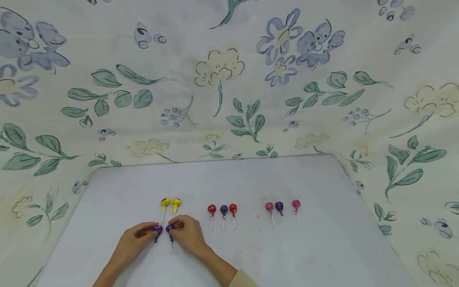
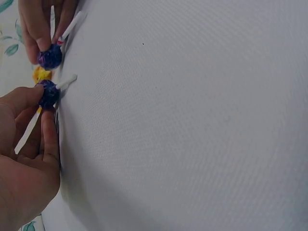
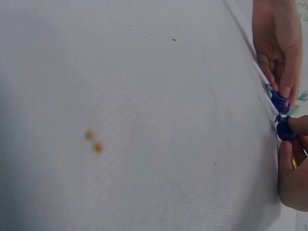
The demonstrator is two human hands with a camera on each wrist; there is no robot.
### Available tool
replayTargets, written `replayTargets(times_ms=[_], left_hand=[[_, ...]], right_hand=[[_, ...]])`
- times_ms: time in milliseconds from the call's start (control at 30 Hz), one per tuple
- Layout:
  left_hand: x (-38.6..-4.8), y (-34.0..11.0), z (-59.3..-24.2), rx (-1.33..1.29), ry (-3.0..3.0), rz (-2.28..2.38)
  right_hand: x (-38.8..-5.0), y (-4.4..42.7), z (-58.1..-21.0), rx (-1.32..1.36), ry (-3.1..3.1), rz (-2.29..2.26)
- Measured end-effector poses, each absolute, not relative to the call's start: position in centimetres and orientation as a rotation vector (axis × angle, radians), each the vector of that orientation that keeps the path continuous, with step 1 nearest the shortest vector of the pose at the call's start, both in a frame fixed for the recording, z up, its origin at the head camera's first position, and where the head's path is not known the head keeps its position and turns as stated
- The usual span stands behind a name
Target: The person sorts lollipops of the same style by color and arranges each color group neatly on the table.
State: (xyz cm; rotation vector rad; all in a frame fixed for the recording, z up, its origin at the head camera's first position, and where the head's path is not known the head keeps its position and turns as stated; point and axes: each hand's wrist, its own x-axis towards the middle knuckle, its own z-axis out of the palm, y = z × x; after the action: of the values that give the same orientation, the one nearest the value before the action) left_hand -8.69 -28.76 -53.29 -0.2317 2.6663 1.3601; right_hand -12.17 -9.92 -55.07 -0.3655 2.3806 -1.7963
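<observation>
Evidently the work centres on two round purple lollipops in shiny wrappers on white sticks, side by side near the front left of the white desk [image 1: 322,255], the left purple lollipop [image 1: 158,229] just apart from the right purple lollipop [image 1: 169,227]. Both hands are grasping: the left hand [image 1: 132,241] pinches the left one by its head between thumb and fingers, and the right hand [image 1: 188,235] likewise grips the other, sticks pointing toward the person. Whether either head bears on the desk is hard to tell. Each should be light and hard, its wrapper slightly slippery and apt to roll; a thumb-and-finger pinch on the ball looks surest, since the thin stick would let it swivel and could bend. Just beyond lie two yellow-wrapped lollipops [image 1: 176,202], their sticks running toward the hands. To the right sits a row of a red lollipop [image 1: 212,209], a purple lollipop [image 1: 224,209] and a second red lollipop [image 1: 233,208]; farther right, a pink lollipop [image 1: 269,206], a dark purple lollipop [image 1: 279,206] and, slightly apart, another pink lollipop [image 1: 296,204]. Cream floral cloth [image 1: 183,56] surrounds the desk.
</observation>
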Motion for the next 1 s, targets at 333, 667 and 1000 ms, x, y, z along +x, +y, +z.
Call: replayTargets(times_ms=[333,667,1000], left_hand=[[-8.0,-28.7,-53.2,-0.245,2.655,1.425],[-8.1,-27.8,-53.4,-0.245,2.634,1.489],[-7.5,-28.2,-53.4,-0.265,2.651,1.504]], right_hand=[[-11.7,-9.9,-55.1,-0.400,2.372,-1.801],[-11.5,-9.1,-55.2,-0.393,2.341,-1.819],[-11.4,-9.5,-55.3,-0.430,2.345,-1.782]])
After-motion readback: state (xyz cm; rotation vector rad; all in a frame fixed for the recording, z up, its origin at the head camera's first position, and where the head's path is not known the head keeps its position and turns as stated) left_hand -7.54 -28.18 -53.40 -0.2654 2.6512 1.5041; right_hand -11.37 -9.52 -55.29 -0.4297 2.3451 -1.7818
